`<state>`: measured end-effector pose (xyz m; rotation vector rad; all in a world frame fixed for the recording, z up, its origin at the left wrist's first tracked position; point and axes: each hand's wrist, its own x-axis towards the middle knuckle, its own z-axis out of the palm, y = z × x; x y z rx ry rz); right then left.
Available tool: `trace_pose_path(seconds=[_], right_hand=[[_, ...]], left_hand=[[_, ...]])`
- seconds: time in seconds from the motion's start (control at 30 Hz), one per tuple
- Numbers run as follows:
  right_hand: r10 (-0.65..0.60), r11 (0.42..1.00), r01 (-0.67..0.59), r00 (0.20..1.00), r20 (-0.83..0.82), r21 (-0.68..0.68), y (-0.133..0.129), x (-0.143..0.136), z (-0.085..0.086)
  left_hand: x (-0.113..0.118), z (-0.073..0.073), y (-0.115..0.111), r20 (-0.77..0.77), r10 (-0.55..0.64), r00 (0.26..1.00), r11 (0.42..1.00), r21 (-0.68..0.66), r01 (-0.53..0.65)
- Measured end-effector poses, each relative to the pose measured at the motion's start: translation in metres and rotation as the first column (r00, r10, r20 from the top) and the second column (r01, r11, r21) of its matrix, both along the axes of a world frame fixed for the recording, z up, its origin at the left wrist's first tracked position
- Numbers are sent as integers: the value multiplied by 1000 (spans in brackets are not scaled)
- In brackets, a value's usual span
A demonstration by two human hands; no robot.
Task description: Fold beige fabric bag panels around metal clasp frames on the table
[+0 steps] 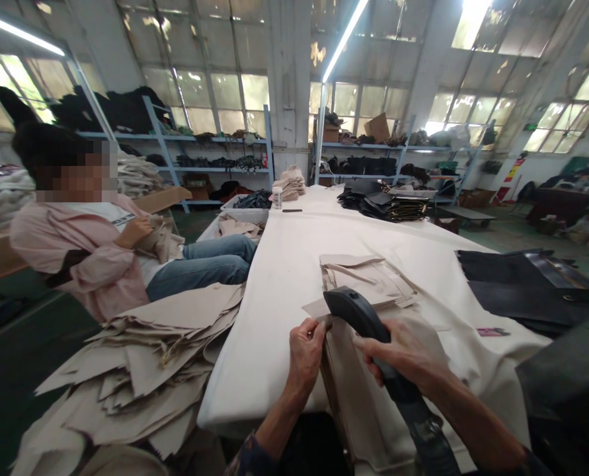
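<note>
My left hand [307, 354] is closed, its fingertips pinching the upper corner of a beige fabric piece [356, 390] at the near end of the white-covered table [284, 284]. My right hand [408, 350] is closed around a black, curved hand tool [356, 307] with a thick body. Its rounded front end sits just right of my left fingertips, above the fabric. What kind of tool it is, I cannot tell. Just beyond lie stacked beige fabric pieces [358, 274].
Beige pieces [170, 337] are heaped at the table's left edge. A seated person [96, 244] holds beige fabric on the left. Black pieces [383, 200] are stacked at the far end. A black bag-like piece [527, 287] and pink-handled snips [492, 332] lie at right.
</note>
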<state>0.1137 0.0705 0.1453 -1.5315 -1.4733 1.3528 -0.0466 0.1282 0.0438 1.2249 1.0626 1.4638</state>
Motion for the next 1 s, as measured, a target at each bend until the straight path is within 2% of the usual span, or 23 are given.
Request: trace_pose_path(seconds=[0.1,0.23,0.3,0.4,0.47,0.53,0.6,0.63,0.73,0.8,0.9,1.0], right_hand=[[-29,999,29,999,-19,23,-4,8,12],[-73,997,70,991,110,31,-25,26,23],[-48,999,51,987,151,-17,-37,34,21],[-39,993,61,978,204,-105,-51,40,8],[-42,993,65,976,214,-102,-57,43,-2],[-44,994,65,973,229,-87,-61,45,-9],[-38,993,63,972,233,-97,-61,45,-12],[-35,993,60,973,230,-101,-61,45,-12],[-28,993,51,980,197,-111,-60,42,-10],[-33,989,60,981,192,-134,-60,39,-7],[-46,989,71,981,188,-128,-62,36,-6],[-41,993,61,981,189,-100,-66,36,-10]], left_hand=[[1,-10,2,39,14,999,1000,-22,-13],[2,-22,8,102,22,995,998,-65,-15],[4,-26,8,142,34,989,996,-87,-22],[8,-27,-1,238,95,967,989,-136,-64],[11,-26,-12,395,173,902,975,-199,-100],[14,-24,-23,549,249,798,958,-261,-119],[16,-23,-33,613,274,741,948,-302,-100],[17,-24,-36,607,263,750,945,-319,-73],[19,-29,-41,488,160,858,943,-334,14],[19,-31,-42,417,80,905,952,-302,55],[17,-31,-43,445,-23,895,961,-236,142],[17,-30,-47,495,-42,868,963,-211,167]])
